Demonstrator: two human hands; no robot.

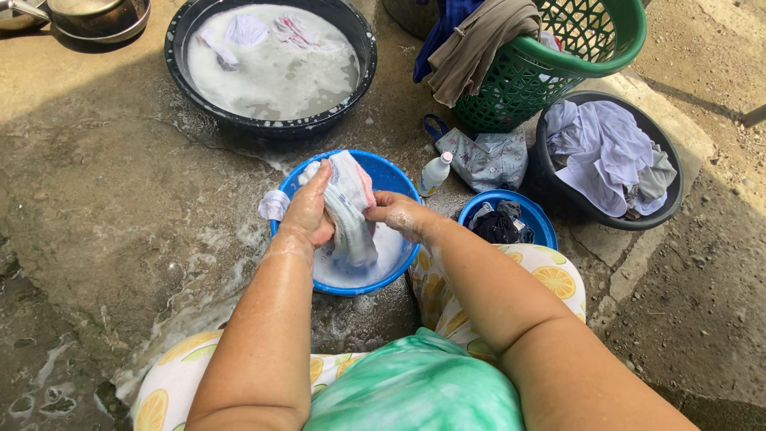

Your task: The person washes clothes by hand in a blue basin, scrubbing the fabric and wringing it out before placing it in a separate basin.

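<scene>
so this is mid-scrub as far as i can judge. both hands are up over the blue basin [396, 179], which sits dead centre on the wet concrete floor [96, 199] with sudsy water in the bottom. the left hand [307, 211] has its grip clenched around the upper part of a soapy white cloth with a pinkish edge [351, 203], fingers wrapped over the top. the right hand [399, 214] is pinching the same cloth from the 3 o'clock side, grip closed on it too. the cloth hangs between them, its lower end trailing down into the suds.

around it: a big black tub [182, 28] of cloudy water with a few pieces soaking at 12 o'clock, a green laundry basket [558, 72] with brown and blue garments draped over its rim at about 1 o'clock, a dark basin full of pale clothes [610, 152] at 2 o'clock, and a smaller blue basin with dark items [511, 219] just beside the main one at 3 o'clock. a small white bottle [435, 173] stands between the basins, next to a floral bag [487, 156].

my read: the next move calls for rubbing the two gripped sections against each other, keeping the cloth over the basin so the suds fall back in.
</scene>
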